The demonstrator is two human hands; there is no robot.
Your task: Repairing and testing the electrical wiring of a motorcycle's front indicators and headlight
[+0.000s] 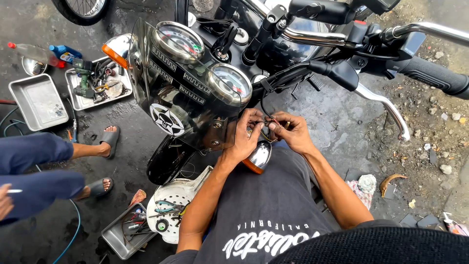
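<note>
Both my hands meet under the motorcycle's handlebar, just right of the smoked windscreen (166,98). My left hand (248,133) pinches thin wires (266,120) that hang from the cockpit. My right hand (292,131) grips the same wires from the other side. Right below my hands hangs a chrome turn signal (259,157) with an orange lens. Two round gauges (229,82) sit above the windscreen.
The chrome brake lever (386,107) and black grip (432,74) jut out to the right. Metal trays with tools lie at upper left (36,100) and lower left (119,238). Another person's legs in sandals (105,142) are at the left. A white headlight shell (178,205) holds pliers.
</note>
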